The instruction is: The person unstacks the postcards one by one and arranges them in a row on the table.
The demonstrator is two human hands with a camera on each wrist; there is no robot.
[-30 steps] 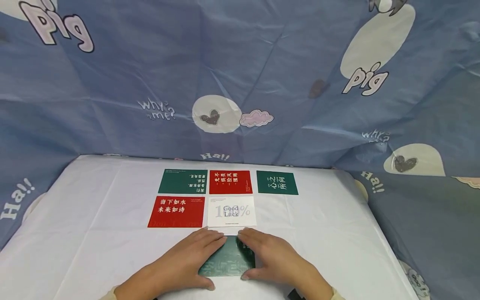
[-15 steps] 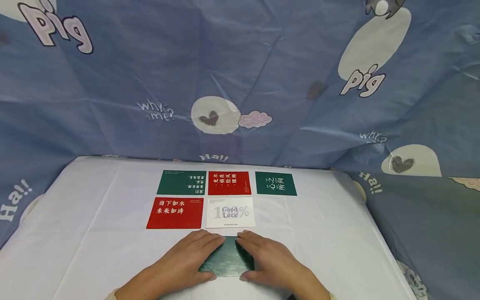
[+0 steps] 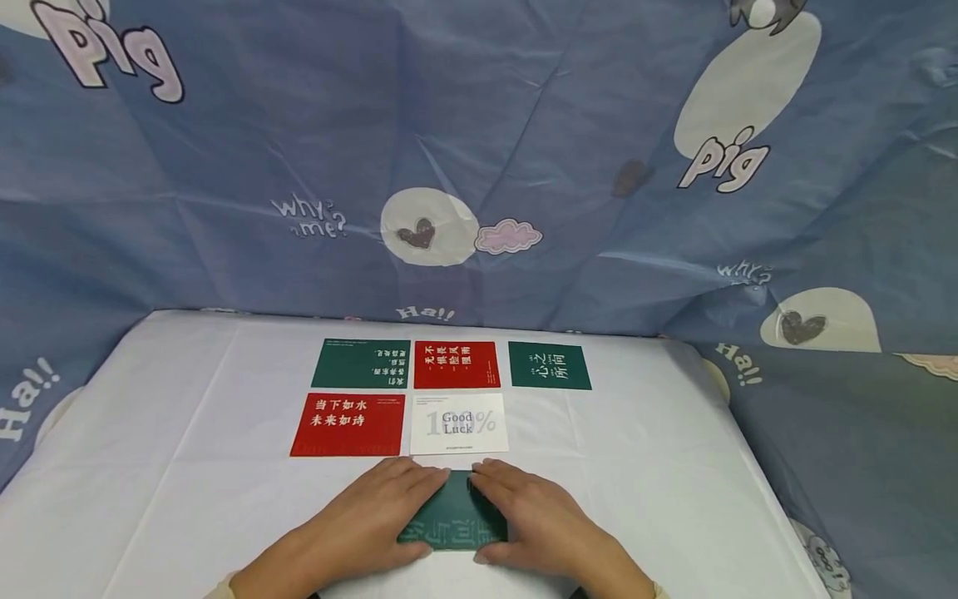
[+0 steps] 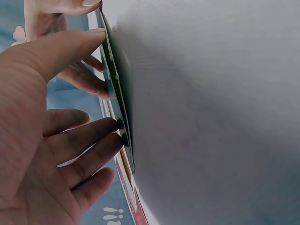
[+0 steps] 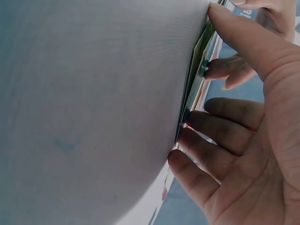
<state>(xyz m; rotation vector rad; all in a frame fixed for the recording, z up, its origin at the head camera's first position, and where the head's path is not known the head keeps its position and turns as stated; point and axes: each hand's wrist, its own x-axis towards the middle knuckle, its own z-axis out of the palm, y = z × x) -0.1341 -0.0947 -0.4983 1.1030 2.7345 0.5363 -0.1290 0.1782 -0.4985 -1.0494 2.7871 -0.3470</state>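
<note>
A green card point(image 3: 452, 517) with pale characters lies near the table's front, below the laid-out cards in the head view. My left hand point(image 3: 367, 517) grips its left side, fingertips at the far edge and thumb at the near one. On the opposite side my right hand point(image 3: 545, 520) holds it the same way, covering that end. Seen edge-on in the left wrist view, the green card point(image 4: 111, 77) shows more than one thin layer, with a narrow gap between them. The right wrist view shows similar layers under my right hand point(image 5: 243, 150); their number cannot be told.
Beyond the hands lie a red card point(image 3: 348, 437) and a white "Good Luck" card point(image 3: 459, 441). Behind them are a green card point(image 3: 348, 366), another red card point(image 3: 482, 374) and a green card point(image 3: 524, 366). A blue printed cloth point(image 3: 569, 108) hangs behind the white table point(image 3: 674, 466).
My thumbs have closed in on the near edge of the green card. Its glare has faded and pale characters show. The laid-out cards stay in place.
</note>
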